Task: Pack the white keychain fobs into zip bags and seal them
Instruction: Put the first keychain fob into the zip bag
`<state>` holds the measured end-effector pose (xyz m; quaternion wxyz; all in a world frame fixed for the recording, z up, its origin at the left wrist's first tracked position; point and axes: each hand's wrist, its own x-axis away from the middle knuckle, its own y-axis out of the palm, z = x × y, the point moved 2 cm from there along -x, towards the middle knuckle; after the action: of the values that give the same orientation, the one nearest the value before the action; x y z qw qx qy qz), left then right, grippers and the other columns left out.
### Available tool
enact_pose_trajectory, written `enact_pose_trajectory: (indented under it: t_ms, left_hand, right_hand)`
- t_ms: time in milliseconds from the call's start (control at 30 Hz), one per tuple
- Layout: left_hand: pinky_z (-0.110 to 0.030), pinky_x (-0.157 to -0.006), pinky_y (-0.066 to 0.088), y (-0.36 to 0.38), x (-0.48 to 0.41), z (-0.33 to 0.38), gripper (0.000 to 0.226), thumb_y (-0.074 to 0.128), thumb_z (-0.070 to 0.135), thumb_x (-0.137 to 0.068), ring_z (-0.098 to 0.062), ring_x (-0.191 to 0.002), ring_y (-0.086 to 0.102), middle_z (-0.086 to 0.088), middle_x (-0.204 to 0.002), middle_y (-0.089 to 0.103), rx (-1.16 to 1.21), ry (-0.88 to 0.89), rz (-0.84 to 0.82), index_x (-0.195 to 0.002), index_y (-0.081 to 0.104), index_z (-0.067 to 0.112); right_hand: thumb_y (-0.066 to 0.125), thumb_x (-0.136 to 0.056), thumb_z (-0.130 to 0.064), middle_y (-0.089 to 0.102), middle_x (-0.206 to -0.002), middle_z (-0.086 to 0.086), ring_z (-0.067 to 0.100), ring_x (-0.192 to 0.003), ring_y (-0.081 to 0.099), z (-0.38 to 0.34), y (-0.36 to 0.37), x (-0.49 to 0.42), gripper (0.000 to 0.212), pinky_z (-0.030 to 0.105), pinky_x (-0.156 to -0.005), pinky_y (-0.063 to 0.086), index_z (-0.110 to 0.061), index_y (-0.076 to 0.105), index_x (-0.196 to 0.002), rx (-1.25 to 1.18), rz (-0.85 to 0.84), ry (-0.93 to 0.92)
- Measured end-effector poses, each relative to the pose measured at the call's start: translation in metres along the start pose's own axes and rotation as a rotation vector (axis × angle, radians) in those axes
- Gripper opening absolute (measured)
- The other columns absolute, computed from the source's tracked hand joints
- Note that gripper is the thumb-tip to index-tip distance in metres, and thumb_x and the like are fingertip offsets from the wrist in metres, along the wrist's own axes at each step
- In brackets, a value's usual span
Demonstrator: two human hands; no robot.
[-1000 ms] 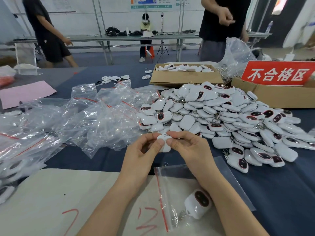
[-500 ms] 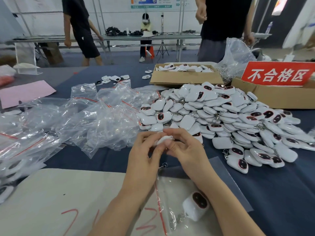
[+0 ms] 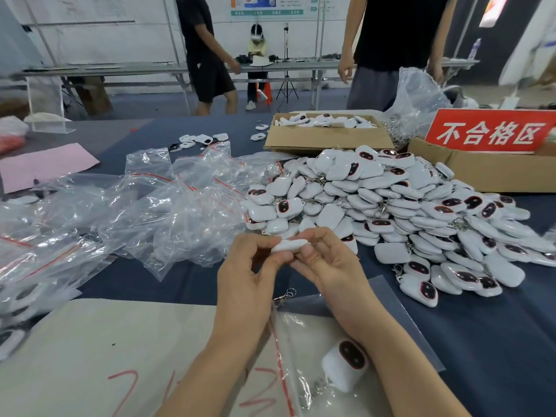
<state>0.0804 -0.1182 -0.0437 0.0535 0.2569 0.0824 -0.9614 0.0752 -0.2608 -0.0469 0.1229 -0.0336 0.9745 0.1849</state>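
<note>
- Pinching one white keychain fob (image 3: 290, 245) edge-on between both hands. The left grip (image 3: 249, 275) curls thumb and fingers round its left end, and the right grip (image 3: 334, 266) closes on its right end. The fob is held above the table (image 3: 496, 341), just in front of the heap.
- Held fob: smooth, rounded, pebble-shaped white shell. A metal clasp (image 3: 284, 295) hangs below the hands.
- Zip bag (image 3: 301, 329) lies flat under the wrists: clear crinkled film with a red seal line. One bagged fob (image 3: 346, 364) is inside, showing a dark glossy oval face with a red rim.
- Heap of fobs (image 3: 391, 212) sits right of centre on dark blue cloth, some with their dark faces up.
- Empty bags (image 3: 150, 212) are piled on the left: glossy, wrinkled, red-striped.
- Cardboard box (image 3: 328, 139) behind the heap is plain brown and holds more fobs.
- Red sign (image 3: 487, 132) on the second box (image 3: 481, 176) carries white characters: "不合格区".
- Cream sheet (image 3: 105, 341) under the forearms bears red handwritten strokes, not legible.
</note>
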Motion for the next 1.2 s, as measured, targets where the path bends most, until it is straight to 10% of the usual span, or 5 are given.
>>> enact_pose_trajectory:
  t_ms: [233,533,800,1033,1200]
  left_hand:
    - [-0.005,-0.081,0.042,-0.007,-0.005,0.006,0.047,0.067,0.012,-0.093,0.0,-0.098,0.063,0.018,-0.104,0.063,-0.088,0.053,0.021,-0.112,0.063,0.054]
    - [-0.005,-0.082,0.044,-0.006,-0.003,0.009,0.074,0.069,0.002,-0.091,0.0,-0.095,0.067,0.024,-0.101,0.07,-0.005,-0.01,0.009,-0.116,0.054,0.069]
    - [-0.009,-0.083,0.049,-0.001,-0.003,0.003,0.023,0.066,0.027,-0.097,-0.001,-0.104,0.068,0.011,-0.11,0.073,0.069,-0.157,-0.109,-0.12,0.068,0.028]
    - [-0.011,-0.067,0.045,0.003,-0.001,0.004,0.026,0.05,0.039,-0.102,0.005,-0.073,0.062,0.017,-0.078,0.07,0.06,-0.161,-0.193,-0.085,0.068,0.033]
    - [-0.032,-0.087,0.054,-0.016,-0.008,0.001,0.029,0.042,0.028,-0.109,-0.015,-0.094,0.074,0.004,-0.096,0.078,0.182,-0.364,-0.168,-0.107,0.07,0.023]
  right_hand:
    - [0.068,-0.093,-0.014,0.072,-0.099,-0.01,0.01,-0.089,0.07,0.007,-0.001,-0.002,0.022,0.035,-0.085,0.057,-0.035,0.062,-0.095,0.506,0.04,-0.008]
    - [0.071,-0.088,-0.014,0.074,-0.087,-0.012,0.005,-0.083,0.07,0.008,-0.004,-0.001,0.023,0.028,-0.08,0.054,-0.037,0.064,-0.087,0.528,0.053,0.017]
    - [0.074,-0.089,-0.017,0.075,-0.092,-0.004,0.011,-0.088,0.071,0.004,-0.004,-0.002,0.015,0.031,-0.081,0.057,-0.028,0.063,-0.09,0.556,0.155,-0.061]
    - [0.074,-0.087,-0.007,0.06,-0.094,-0.008,0.002,-0.081,0.062,-0.005,0.007,0.003,0.036,0.012,-0.072,0.047,-0.039,0.057,-0.082,0.763,0.082,-0.262]
    - [0.06,-0.098,-0.014,0.064,-0.096,-0.026,-0.006,-0.084,0.061,-0.014,0.005,0.007,0.032,0.008,-0.075,0.046,-0.046,0.064,-0.099,0.758,0.035,-0.175]
